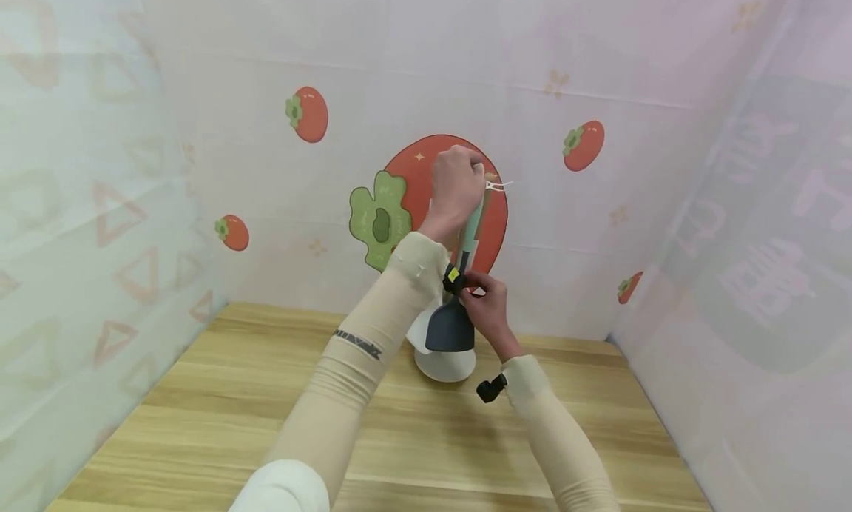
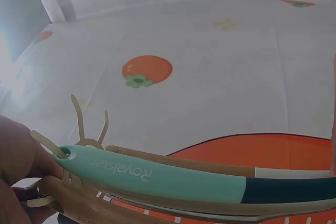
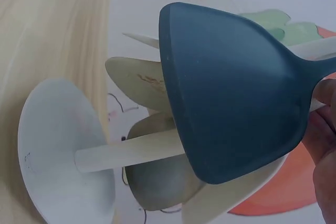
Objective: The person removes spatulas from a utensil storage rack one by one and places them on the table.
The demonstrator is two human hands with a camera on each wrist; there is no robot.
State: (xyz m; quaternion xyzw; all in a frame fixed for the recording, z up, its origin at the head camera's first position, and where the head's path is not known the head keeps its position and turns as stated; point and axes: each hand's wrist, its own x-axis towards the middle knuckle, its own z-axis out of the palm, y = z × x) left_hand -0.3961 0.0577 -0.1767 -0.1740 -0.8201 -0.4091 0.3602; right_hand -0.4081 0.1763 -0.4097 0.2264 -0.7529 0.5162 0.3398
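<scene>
A dark blue spatula (image 3: 231, 93) with a turquoise handle (image 2: 152, 177) hangs blade down on a pale utensil stand (image 3: 128, 156). One hook of the stand passes through the hole in its handle. My right hand (image 1: 489, 305) pinches the spatula's neck just above the blade. Higher up, the curled fingers of my left hand (image 1: 458, 183) are right at the handle's top end, pinching it beside the hooks (image 2: 79, 116). What lies inside that hand is partly hidden. Behind the spatula hang wooden-handled utensils, among them a greyish ladle (image 3: 157, 174).
The stand's round white base (image 1: 444, 365) rests on the wood-grain table (image 1: 279, 393) near its back edge. A white cloth wall (image 1: 399, 68) with printed persimmons rises close behind. Pale side walls flank the table.
</scene>
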